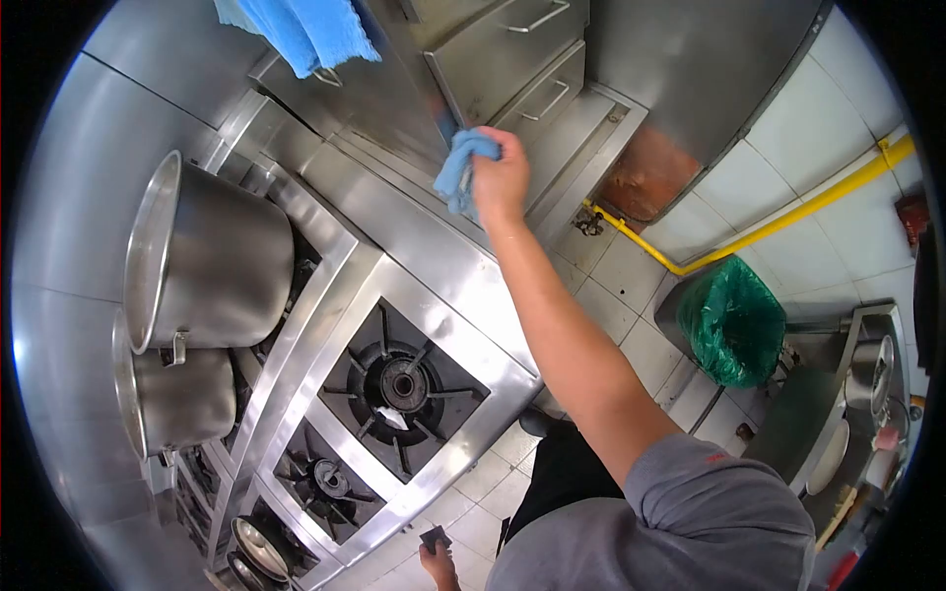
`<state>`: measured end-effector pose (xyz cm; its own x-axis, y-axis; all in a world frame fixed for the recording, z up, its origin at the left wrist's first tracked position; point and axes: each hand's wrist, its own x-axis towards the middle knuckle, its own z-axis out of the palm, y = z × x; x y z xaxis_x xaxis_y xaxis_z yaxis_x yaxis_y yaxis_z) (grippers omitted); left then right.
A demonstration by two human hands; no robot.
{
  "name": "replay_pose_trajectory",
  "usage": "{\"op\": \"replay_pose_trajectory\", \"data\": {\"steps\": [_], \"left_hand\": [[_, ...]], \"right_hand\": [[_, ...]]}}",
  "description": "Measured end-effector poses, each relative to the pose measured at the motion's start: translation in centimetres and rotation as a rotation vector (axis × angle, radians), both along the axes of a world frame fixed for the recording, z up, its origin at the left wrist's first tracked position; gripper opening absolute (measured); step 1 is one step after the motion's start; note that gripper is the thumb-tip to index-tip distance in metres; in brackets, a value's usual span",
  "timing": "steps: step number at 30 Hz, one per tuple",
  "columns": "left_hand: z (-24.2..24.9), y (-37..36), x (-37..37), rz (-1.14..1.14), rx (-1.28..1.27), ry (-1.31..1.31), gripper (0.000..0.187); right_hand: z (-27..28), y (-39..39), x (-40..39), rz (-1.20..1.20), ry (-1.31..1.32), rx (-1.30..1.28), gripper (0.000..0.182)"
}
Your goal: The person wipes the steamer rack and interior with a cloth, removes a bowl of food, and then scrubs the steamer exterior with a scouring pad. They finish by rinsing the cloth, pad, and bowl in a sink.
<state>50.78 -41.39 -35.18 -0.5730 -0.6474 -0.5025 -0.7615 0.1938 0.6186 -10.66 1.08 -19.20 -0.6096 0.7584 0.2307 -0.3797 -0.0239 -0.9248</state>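
My right hand point(502, 179) is closed around a bunched blue cloth point(457, 174), with the arm stretched far forward. The cloth is close against the stainless steel side panel of the drawer unit, at the far end of the stove's steel top point(434, 258). Low in the view, my left hand point(439, 565) grips a small dark scouring pad point(435, 538) beside the stove's front edge. Between my hands lies the stove with its black burner grates point(402, 384). A small white scrap point(392, 419) rests by the larger burner.
Two big steel pots point(222, 261) stand at left on the raised rear burners. A pan point(261, 547) sits lower left. Blue cloths point(310, 30) hang at the top. To the right are a green-lined bin point(734, 325), a yellow pipe point(788, 217) and a cluttered counter.
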Motion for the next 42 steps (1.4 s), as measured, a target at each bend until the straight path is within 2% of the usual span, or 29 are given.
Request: {"op": "replay_pose_trajectory", "data": {"steps": [1, 2, 5, 7, 9, 11, 13, 14, 16, 20, 22, 23, 25, 27, 29, 30, 32, 33, 35, 38, 39, 41, 42], "left_hand": [[0.0, 0.1, 0.2, 0.011, -0.014, 0.002, 0.009], [-0.1, 0.2, 0.5, 0.014, -0.016, 0.009, 0.009], [0.0, -0.1, 1.4, -0.015, 0.017, 0.074, 0.01], [0.3, 0.2, 1.9, 0.01, -0.013, 0.084, 0.009], [0.7, 0.9, 2.6, 0.038, 0.008, 0.055, 0.009], [1.1, 1.5, 2.7, 0.046, 0.026, 0.023, 0.008], [1.2, 1.9, 2.0, -0.023, 0.008, -0.016, 0.007], [2.0, 2.2, 1.2, -0.011, 0.026, -0.033, 0.008], [2.1, 2.2, 0.4, -0.009, 0.002, 0.034, 0.008], [2.3, 3.1, 0.9, -0.01, -0.039, 0.089, 0.009], [2.3, 3.8, 2.3, 0.036, -0.018, 0.1, 0.009], [2.3, 4.3, 3.2, 0.048, -0.02, 0.09, 0.009], [1.6, 5.1, 4.3, 0.064, -0.032, 0.056, 0.01], [0.9, 6.0, 4.8, 0.039, -0.067, 0.072, 0.011], [1.7, 7.4, 5.7, 0.065, -0.051, 0.045, 0.012], [1.4, 7.7, 6.0, 0.064, -0.042, 0.1, 0.012], [1.4, 8.4, 6.3, 0.098, -0.065, 0.101, 0.012], [1.4, 8.7, 6.4, 0.122, -0.09, 0.096, 0.012], [1.6, 9.5, 6.9, 0.138, -0.088, 0.125, 0.013], [1.3, 11.0, 7.7, 0.13, -0.091, 0.073, 0.013], [1.5, 11.7, 7.7, 0.126, -0.083, 0.07, 0.013], [1.7, 13.4, 7.5, 0.104, -0.108, 0.022, 0.013], [0.8, 13.2, 8.3, 0.124, -0.086, 0.008, 0.012]], "right_hand": [[0.5, 0.8, -0.3, 0.09, 0.053, -0.415, 0.027], [0.9, 1.8, -0.8, 0.009, 0.054, -0.525, 0.026], [2.0, 2.7, -3.2, -0.109, 0.07, -0.632, 0.025], [2.5, -0.1, -3.2, -0.043, 0.03, -0.539, 0.025], [0.8, -3.4, -1.7, -0.233, -0.12, -0.088, 0.025], [-0.6, -5.4, 0.1, -0.036, 0.001, -0.09, 0.027], [-0.8, -6.3, 1.9, 0.267, -0.241, 0.203, 0.029], [-0.7, -6.2, 2.6, 0.259, -0.23, 0.198, 0.029], [-0.9, -5.8, 4.3, 0.448, -0.165, -0.108, 0.037], [-1.3, -3.1, 6.0, 0.328, -0.039, -0.221, 0.042], [1.7, -1.6, 6.1, 0.167, 0.048, 0.111, 0.047], [1.2, -1.5, 5.1, 0.179, 0.039, 0.108, 0.047], [-0.4, -1.3, 2.5, 0.121, 0.066, 0.445, 0.05], [-3.0, -0.2, 2.7, 0.136, 0.132, 0.537, 0.047], [-6.4, 1.0, 3.5, 0.378, -0.103, 0.631, 0.042], [-8.6, 1.8, 3.8, 0.389, -0.101, 0.634, 0.042], [-11.6, 3.2, 3.7, 0.59, -0.533, 0.85, 0.04], [-10.1, 3.7, 4.3, 0.598, -0.522, 0.855, 0.04], [-5.7, 4.6, 6.2, 0.623, -0.502, 1.022, 0.042], [-6.3, 6.0, 6.0, 0.649, -0.348, 1.168, 0.043], [-7.5, 6.6, 5.7, 0.647, -0.355, 1.173, 0.043], [-11.1, 7.3, 4.4, 0.729, -0.372, 1.377, 0.05], [-10.9, 7.9, 4.2, 0.801, -0.414, 1.429, 0.052]]}}
